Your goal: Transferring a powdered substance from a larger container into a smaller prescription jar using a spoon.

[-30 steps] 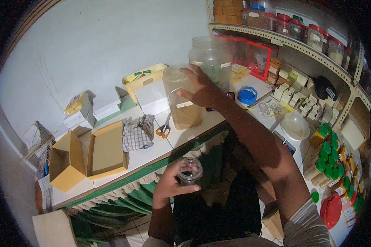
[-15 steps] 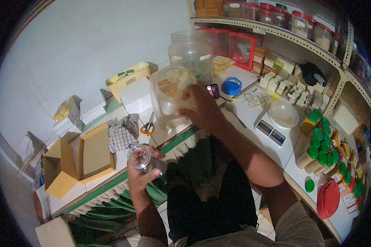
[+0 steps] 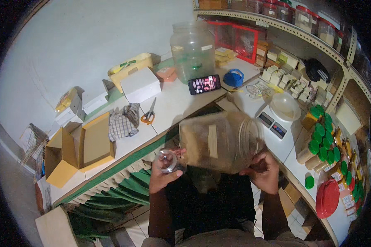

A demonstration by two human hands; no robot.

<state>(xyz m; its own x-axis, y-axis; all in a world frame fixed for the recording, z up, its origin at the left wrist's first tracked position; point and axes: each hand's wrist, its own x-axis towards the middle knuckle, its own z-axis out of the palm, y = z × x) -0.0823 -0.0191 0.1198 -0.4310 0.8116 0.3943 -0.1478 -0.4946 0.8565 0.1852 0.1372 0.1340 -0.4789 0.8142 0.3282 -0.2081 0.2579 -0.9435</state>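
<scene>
"Where's the large, clear plastic jar (image 3: pixel 222 142)?"
"Sideways in my feed; the right hand (image 3: pixel 264 171) curls its fingers around the mouth end, apparently bearing weight."
"Left hand (image 3: pixel 162 178)?"
"By that jar's base, fingers wrapping a small, round, transparent jar (image 3: pixel 169 163) (I can't tell if they also steady the base)."

Left hand (image 3: pixel 160 177) holds a small jar (image 3: pixel 167 161), right hand (image 3: pixel 264 173) a large jar (image 3: pixel 214 142).

Large jar (image 3: pixel 220 142) between small jar (image 3: pixel 169 161) and scale (image 3: pixel 272 124)
</scene>
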